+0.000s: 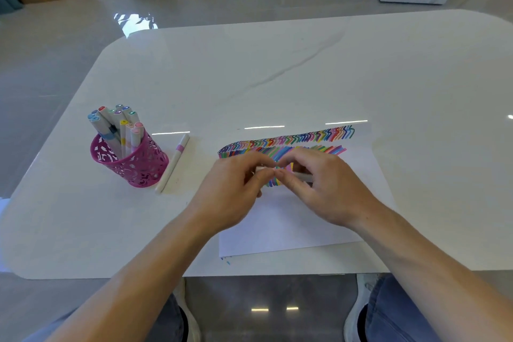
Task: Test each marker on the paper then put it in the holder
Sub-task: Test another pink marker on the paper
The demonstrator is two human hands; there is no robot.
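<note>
Marker (303,176): light, rigid, smooth barrel, likely slippery.
Left hand (236,191) pinches cap end, right hand (330,189) pinches barrel, both over paper (277,230).
Grip mid-barrel.
Holder (133,166) left of paper.

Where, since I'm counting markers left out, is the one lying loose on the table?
Head view: the loose marker lies left of centre, just right of the pink holder and left of the paper.

Marker (303,176) mostly hidden under curled fingers (294,185); tip, cap join, colour unreadable.
</note>
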